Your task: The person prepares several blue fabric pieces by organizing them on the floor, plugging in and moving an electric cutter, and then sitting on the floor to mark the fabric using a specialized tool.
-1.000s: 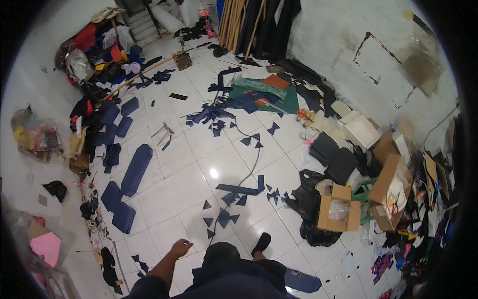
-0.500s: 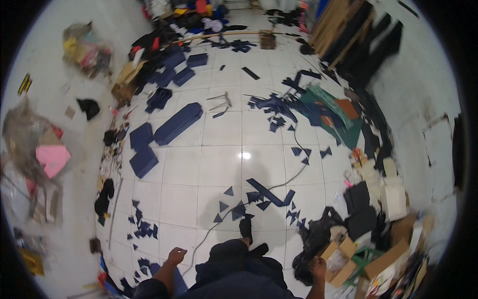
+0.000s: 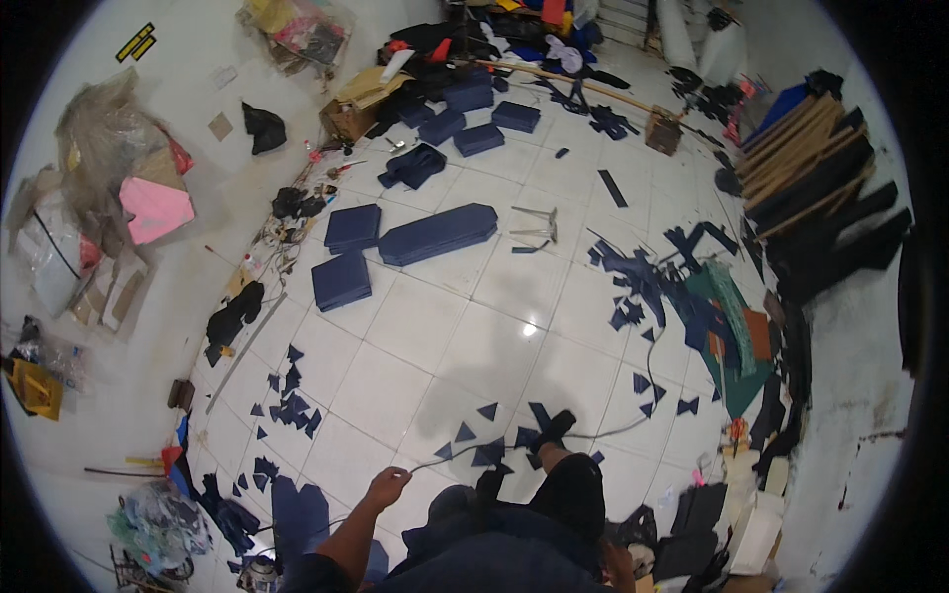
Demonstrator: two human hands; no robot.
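My left hand [image 3: 389, 487] hangs over the floor with its fingers curled, and nothing shows in them. A thin grey cable [image 3: 615, 429] winds across the tiles and passes behind that hand in the view. My right hand [image 3: 617, 561] is low beside my dark shorts, its fingers hidden. Around my forward foot [image 3: 554, 432] lie dark blue triangular offcuts [image 3: 466, 432]. Stacks of cut dark blue pieces rest ahead on the left: a long one with clipped corners [image 3: 438, 235] and squarer ones [image 3: 342, 280]. Another blue piece [image 3: 300, 514] lies left of my left forearm.
A small metal stand [image 3: 537, 225] is on the floor beyond the long stack. Scraps and a green sheet [image 3: 748, 387] spread on the right. Boards [image 3: 806, 168] lean at the right wall, and plastic bags [image 3: 109, 148] hang on the left. A wooden block [image 3: 663, 129] stands far off.
My view has turned left, so the stacks sit further right in it. One foot has stepped forward onto the scraps by the cable. My left hand has swung forward; my right has dropped back.
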